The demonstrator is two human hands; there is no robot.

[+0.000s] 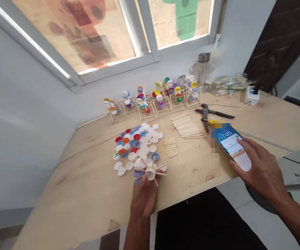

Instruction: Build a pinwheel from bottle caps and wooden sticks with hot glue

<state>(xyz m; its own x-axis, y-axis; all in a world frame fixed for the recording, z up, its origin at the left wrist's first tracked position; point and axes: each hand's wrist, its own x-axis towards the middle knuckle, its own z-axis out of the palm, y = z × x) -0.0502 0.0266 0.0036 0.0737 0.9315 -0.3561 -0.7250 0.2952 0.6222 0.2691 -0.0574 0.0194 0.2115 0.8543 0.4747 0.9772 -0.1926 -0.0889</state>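
The left hand (142,199) is closed around a small spoked wheel (150,171), a white bottle cap with thin wooden sticks radiating from it, held up just over the near edge of the bench (87,194); the right hand (263,170) lies with fingers loosely spread over a phone (233,146) at the bench's near right corner, its screen lit, and the fingertips press on its lower half rather than gripping it.

Judging by what stands along the far edge, much is already built: a row of finished models (155,97), stick frames carrying coloured caps, runs from left of centre toward the far right corner; six or so, though the view is too small and blurred to count with confidence.

Plenty of stock is left; a spread of loose bottle caps (136,146), white, blue, red and orange, lies in the middle of the bench just beyond the held wheel; a short bundle of cut sticks (171,147) sits beside it to the right, and a larger pile of long sticks (187,126) further back; pliers (207,114) rest near those, toward the far right.

The wheel in hand seems only a part, with no frame under it yet; so one more model appears begun and far from done.
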